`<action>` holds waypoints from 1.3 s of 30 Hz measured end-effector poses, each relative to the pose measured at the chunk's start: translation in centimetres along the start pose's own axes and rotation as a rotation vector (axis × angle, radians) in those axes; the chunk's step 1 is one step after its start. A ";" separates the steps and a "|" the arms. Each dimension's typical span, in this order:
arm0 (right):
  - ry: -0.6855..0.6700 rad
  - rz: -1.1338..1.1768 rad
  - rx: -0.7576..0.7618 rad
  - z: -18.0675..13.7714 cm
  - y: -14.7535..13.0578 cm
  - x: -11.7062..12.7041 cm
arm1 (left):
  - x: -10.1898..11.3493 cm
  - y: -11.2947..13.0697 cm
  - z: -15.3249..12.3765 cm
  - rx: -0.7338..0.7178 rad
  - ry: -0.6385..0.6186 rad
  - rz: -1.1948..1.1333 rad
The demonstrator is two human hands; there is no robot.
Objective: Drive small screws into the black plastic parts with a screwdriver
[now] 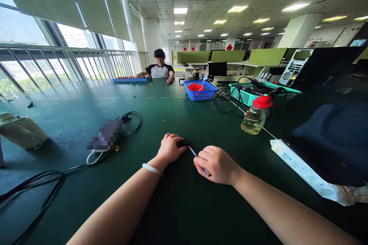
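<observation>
My left hand (pixel 170 147) is closed around a small black part (pixel 183 143), pinned at the dark green tabletop (pixel 172 206); the fingers hide most of it, so its kind does not show. In my right hand (pixel 216 164) is a slim screwdriver (pixel 192 151), its metal shaft slanting up and left. The tip meets the black part or lies just beside it; I cannot tell which. The handle's end shows below my curled right fingers. A white band circles my left wrist.
Left lie a phone-like blurred object (pixel 106 134) and black cables (pixel 43 199). Right stand a red-lidded bottle (pixel 254 116), a white packet (pixel 304 170) and a dark bag (pixel 330 138). Beyond are a blue basket (pixel 201 95), a green basket (pixel 241 95) and a seated person (pixel 160 69).
</observation>
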State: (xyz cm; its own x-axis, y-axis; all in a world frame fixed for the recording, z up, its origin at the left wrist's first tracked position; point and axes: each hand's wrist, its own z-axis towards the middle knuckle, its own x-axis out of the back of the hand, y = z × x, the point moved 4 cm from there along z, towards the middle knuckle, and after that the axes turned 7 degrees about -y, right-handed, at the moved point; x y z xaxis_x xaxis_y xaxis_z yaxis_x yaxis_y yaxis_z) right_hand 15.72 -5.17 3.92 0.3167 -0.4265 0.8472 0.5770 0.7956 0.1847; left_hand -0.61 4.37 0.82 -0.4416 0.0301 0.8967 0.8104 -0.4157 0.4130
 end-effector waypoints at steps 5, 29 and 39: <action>-0.013 0.004 0.000 0.0 -0.1 0.1 | -0.2 -0.2 0.1 -0.001 0.002 -0.018; -0.032 0.048 -0.032 0.0 0.0 0.2 | -0.3 0.0 -0.3 -0.027 0.004 0.022; -0.043 0.030 -0.036 -0.1 0.2 -0.1 | -0.3 0.0 -0.2 -0.033 -0.008 0.027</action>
State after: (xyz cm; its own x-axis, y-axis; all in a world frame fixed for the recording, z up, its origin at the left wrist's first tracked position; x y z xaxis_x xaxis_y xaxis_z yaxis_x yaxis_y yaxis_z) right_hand 15.87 -4.97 3.86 0.3015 -0.3833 0.8730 0.5949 0.7912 0.1419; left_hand -0.57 4.17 0.55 -0.4168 0.0259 0.9086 0.8085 -0.4462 0.3836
